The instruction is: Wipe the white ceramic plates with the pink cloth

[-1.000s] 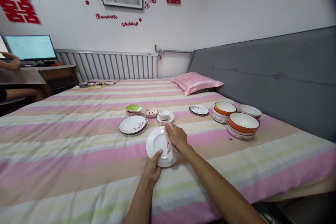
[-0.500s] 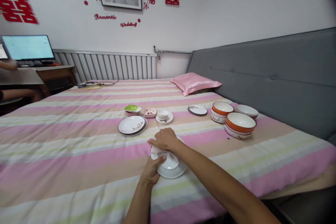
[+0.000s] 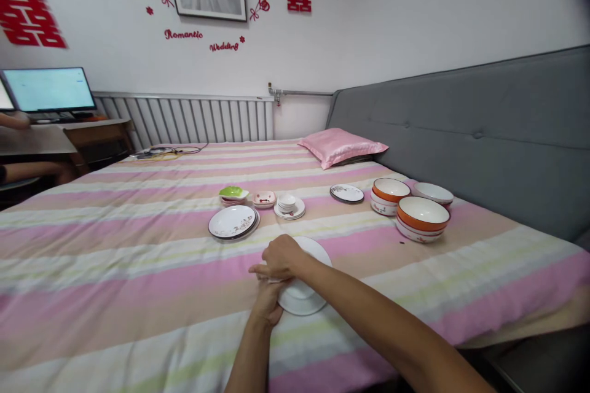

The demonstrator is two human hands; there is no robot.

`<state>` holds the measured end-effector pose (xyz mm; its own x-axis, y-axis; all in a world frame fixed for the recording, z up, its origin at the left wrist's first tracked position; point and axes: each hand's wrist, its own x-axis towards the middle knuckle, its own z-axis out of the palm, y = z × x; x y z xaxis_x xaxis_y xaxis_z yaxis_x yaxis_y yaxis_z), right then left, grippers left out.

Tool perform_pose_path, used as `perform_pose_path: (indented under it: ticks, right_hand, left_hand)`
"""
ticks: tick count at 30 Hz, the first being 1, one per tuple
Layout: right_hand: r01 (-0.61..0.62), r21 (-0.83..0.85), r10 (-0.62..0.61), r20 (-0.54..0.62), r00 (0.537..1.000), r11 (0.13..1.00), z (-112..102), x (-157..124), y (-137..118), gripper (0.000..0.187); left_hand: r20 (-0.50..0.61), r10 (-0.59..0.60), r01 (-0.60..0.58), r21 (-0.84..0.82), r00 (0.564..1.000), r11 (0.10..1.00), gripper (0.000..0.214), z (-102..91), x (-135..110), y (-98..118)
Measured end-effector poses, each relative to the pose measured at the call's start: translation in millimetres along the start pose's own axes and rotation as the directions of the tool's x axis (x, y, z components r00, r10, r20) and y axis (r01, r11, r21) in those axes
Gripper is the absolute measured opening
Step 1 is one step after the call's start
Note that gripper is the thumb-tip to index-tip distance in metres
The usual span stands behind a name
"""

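A white plate [image 3: 318, 252] lies on the striped bedspread in front of me, partly covered by my hands. Its raised inner ring suggests the underside faces up. My left hand [image 3: 268, 302] grips the plate's left edge, its thumb hidden under the other hand. Over the plate's left part, my right hand [image 3: 283, 259] is closed and pressed down, crossing above the left fingers. Only a sliver of white cloth [image 3: 275, 280] shows beneath it. Beyond the hands sits a stack of floral plates [image 3: 230, 222], with small white bowls on a saucer [image 3: 298, 207] beside it.
Green and pink small dishes [image 3: 233, 192] stand farther back, next to a square pink dish [image 3: 264, 199]. Orange-rimmed bowls [image 3: 423, 215] are stacked at right, near more plates [image 3: 346, 193]. A pink pillow [image 3: 341, 146] leans toward the grey headboard [image 3: 483, 104]. Another person's arm [image 3: 13, 120] shows at left.
My right hand has slid left and slightly nearer across the plate, covering most of the cloth and my left thumb. The plate stays in nearly the same place.
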<state>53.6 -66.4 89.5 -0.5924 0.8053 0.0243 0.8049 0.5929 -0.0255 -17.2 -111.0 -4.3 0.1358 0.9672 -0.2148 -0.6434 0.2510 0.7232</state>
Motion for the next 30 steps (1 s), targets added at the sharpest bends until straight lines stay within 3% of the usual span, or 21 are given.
perform_pose_path:
  ticks: [4,7,15,21,26,30]
  right_hand:
    - [-0.122,0.057,0.126,-0.076,0.989,0.991,-0.1,0.6,16.1,0.063]
    - [-0.266,0.127,0.281,-0.125,0.951,0.956,3.3,2.3,26.2,0.062]
    - [-0.566,0.363,0.644,-0.137,0.753,0.74,18.6,-0.1,41.2,0.067]
    - [-0.639,0.509,0.773,-0.088,0.628,0.577,27.0,-9.4,40.3,0.066]
    - [-0.653,0.601,0.839,-0.056,0.541,0.461,32.4,-17.6,31.2,0.065]
    - [-0.658,0.673,0.896,-0.015,0.443,0.337,42.0,-21.9,20.8,0.066]
  left_hand:
    - [0.008,0.01,-0.01,-0.007,1.0,1.0,0.057,2.4,2.2,0.6]
    - [0.004,0.022,-0.022,-0.022,1.0,1.0,0.055,3.2,3.1,1.0]
    - [-0.108,0.058,-0.064,-0.05,0.992,0.997,0.045,3.2,7.3,-1.6]
    - [-0.223,0.134,-0.16,-0.1,0.966,0.982,0.043,0.1,12.2,-3.9]
    - [-0.255,0.146,-0.187,-0.143,0.956,0.972,0.036,1.1,10.9,-3.3]
    - [-0.296,0.159,-0.22,-0.185,0.942,0.958,0.039,2.3,11.8,-3.0]
